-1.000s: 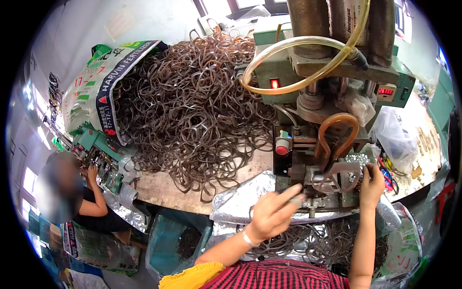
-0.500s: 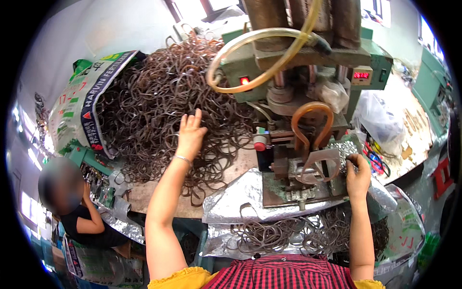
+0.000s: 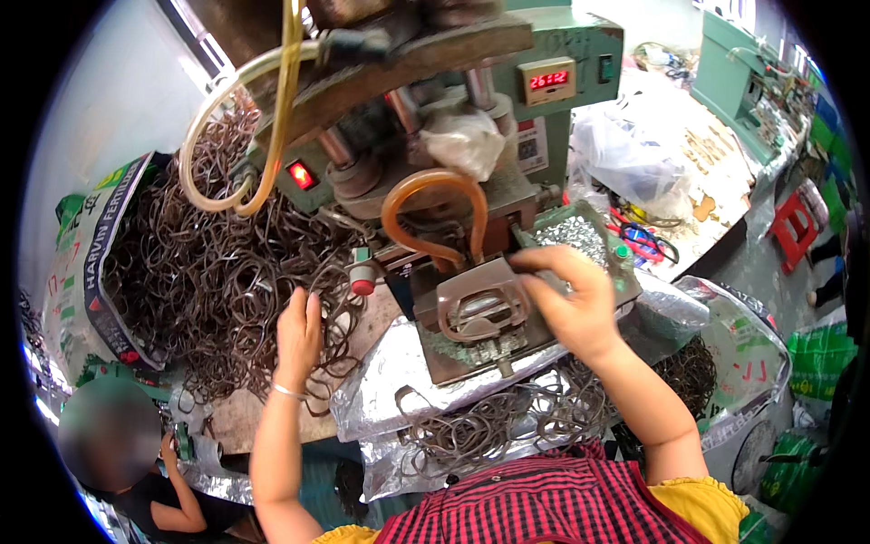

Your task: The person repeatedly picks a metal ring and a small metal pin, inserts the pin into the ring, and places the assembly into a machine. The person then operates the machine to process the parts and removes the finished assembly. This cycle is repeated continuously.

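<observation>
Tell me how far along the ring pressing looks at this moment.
Done: a heap of brown rings lies in the foil-lined tray below the press. In hand: the right hand is at the press fixture, where a ring sits, while the left hand reaches into the big pile of loose rings on the table. Left: that pile is large, so much seems to remain.

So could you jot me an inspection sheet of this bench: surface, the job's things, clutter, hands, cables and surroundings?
Surface: wooden bench top, partly under silver foil sheet.
Job's things: big heap of brown wire loops; green press machine with metal fixture.
Clutter: looser loops below the fixture; clear plastic bags.
Hands: left hand on the heap; right hand at the fixture.
Cables: yellowish hose; orange tube.
Surroundings: printed sack; another person seated lower left.
</observation>
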